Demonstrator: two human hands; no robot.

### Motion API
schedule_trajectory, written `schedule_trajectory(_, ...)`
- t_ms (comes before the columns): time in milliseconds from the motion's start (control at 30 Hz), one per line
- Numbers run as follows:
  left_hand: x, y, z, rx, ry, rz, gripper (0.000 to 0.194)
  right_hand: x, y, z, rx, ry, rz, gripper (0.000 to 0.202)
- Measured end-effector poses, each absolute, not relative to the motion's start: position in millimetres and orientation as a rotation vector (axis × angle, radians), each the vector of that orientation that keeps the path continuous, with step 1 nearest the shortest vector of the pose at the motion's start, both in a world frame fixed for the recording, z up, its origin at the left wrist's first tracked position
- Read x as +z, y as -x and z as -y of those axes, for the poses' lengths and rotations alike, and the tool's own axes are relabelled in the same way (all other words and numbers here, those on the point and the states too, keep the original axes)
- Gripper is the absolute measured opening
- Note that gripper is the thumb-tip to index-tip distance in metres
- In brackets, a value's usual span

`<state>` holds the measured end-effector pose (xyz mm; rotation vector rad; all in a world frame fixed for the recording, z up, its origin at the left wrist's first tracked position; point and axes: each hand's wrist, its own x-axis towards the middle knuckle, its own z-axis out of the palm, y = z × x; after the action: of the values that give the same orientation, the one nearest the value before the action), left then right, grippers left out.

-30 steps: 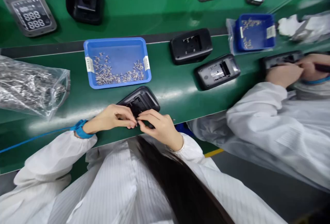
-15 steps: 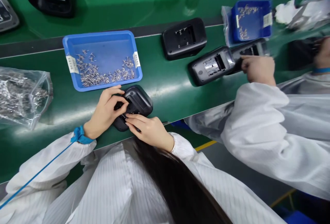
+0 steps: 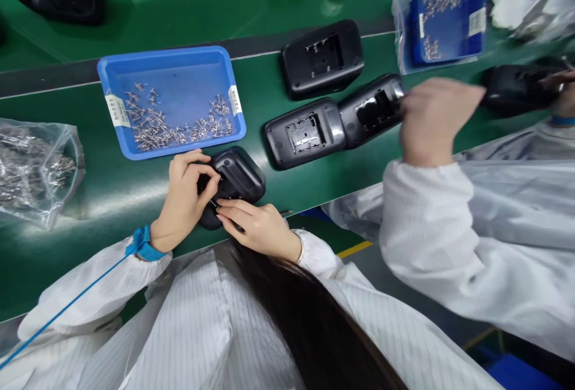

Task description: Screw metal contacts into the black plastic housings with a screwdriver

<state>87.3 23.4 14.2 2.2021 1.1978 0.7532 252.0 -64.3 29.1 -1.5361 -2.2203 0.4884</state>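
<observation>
A black plastic housing (image 3: 245,175) lies on the green table (image 3: 179,186) near its front edge, between my two hands. My left hand (image 3: 185,195) rests over its left part, thumb and index finger pinched together; whatever they hold is too small to make out. From the right, my right hand (image 3: 260,228) reaches onto the lower part of the housing, its fingertips pressed together. Anything between them is hidden. Just behind the housing stands a blue tray (image 3: 179,87) with several small metal springs (image 3: 157,129).
A clear bag of metal parts (image 3: 33,168) lies at the left. Right of the housing are a black housing (image 3: 305,132) and another (image 3: 368,111); one more (image 3: 321,60) lies behind. A co-worker's hand (image 3: 431,117) and a small blue bin (image 3: 449,24) are at the right.
Two housings at the right have moved left, nearer to my hands. The co-worker's hand has lifted from them and is blurred. My hands hold nearly the same pose.
</observation>
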Motion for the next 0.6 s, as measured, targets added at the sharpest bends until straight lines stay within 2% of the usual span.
schedule_trajectory(233,12.6,-88.5,-20.0,0.784,-2.236,-1.186,0.01,27.2,-253.0,65.1,0.405,1.499,2.21,0.031)
schedule_trajectory(400,11.9,-90.7,-27.2,0.564,-2.246,-1.161,0.051,25.1,-252.2,62.3,0.434,1.484,2.247,0.032)
schedule_trajectory(500,14.3,-95.5,-31.9,0.332,-2.265,-1.157,0.054,42.9,-265.6,59.6,0.426,1.386,2.32,0.03)
schedule_trajectory(600,18.0,-100.1,-35.1,0.247,-2.272,-1.083,0.055,78.0,-295.5,60.5,0.479,1.32,2.233,0.023)
